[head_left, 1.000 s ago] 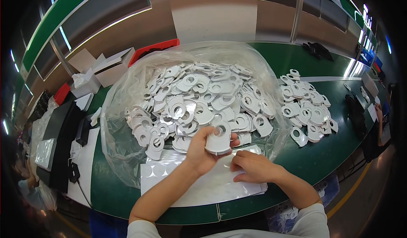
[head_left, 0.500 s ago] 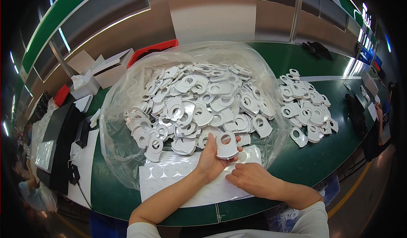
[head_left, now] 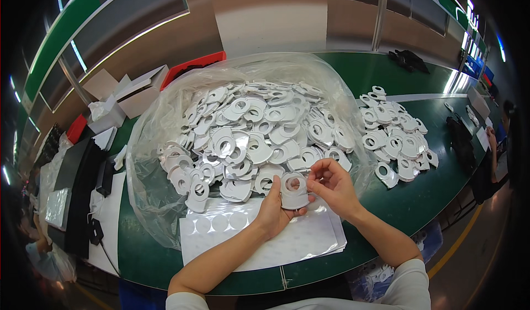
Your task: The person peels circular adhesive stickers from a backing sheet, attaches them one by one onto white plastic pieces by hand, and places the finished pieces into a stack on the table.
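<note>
My left hand (head_left: pixel 271 210) is closed round a white plastic part (head_left: pixel 294 197) with a rounded top and a large round hole. It holds the part upright above a stack of sheets (head_left: pixel 243 249). My right hand (head_left: pixel 335 187) is beside the part's upper right edge, thumb and forefinger pinched together. Whatever is between those fingertips is too small or clear to make out. Round pale stickers (head_left: pixel 221 223) show in a row on the top sheet. Just beyond my hands, a large heap of similar white parts (head_left: pixel 259 127) lies in an open clear plastic bag (head_left: pixel 152 199).
A smaller pile of white parts (head_left: pixel 395 138) lies on the green table (head_left: pixel 353 243) to the right. Open cartons (head_left: pixel 138 92) and a red bin (head_left: pixel 193 67) stand at the back left. Black cloth (head_left: pixel 408 61) lies far right. Another person's arm (head_left: pixel 491 138) shows at the right edge.
My right hand has risen from the sheets to the upper right edge of the white part, its fingers now pinched. My left hand still holds the part in nearly the same place.
</note>
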Tool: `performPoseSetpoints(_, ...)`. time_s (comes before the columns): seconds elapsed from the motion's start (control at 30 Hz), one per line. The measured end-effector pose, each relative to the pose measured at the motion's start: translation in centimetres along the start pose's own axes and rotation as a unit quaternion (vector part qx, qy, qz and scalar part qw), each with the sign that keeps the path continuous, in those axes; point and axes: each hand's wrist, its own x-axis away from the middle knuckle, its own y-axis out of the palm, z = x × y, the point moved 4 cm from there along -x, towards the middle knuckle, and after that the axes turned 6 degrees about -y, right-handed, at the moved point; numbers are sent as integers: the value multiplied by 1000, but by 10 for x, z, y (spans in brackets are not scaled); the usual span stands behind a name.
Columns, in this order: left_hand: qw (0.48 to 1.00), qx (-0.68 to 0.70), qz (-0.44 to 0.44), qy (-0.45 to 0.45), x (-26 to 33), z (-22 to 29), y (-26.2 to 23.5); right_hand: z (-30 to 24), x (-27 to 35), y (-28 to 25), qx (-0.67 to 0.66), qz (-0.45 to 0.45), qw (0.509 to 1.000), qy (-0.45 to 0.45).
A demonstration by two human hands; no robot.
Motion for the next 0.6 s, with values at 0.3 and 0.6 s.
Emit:
performPoseSetpoints(0.3, 1000, -20, -22, 5, -1, -2, -2, 13, 0, 1, 13, 0, 1000, 1)
performPoseSetpoints(0.6, 1000, -24, -10, 2, -1, -2, -2, 12, 0, 2, 14, 4, 1000, 9)
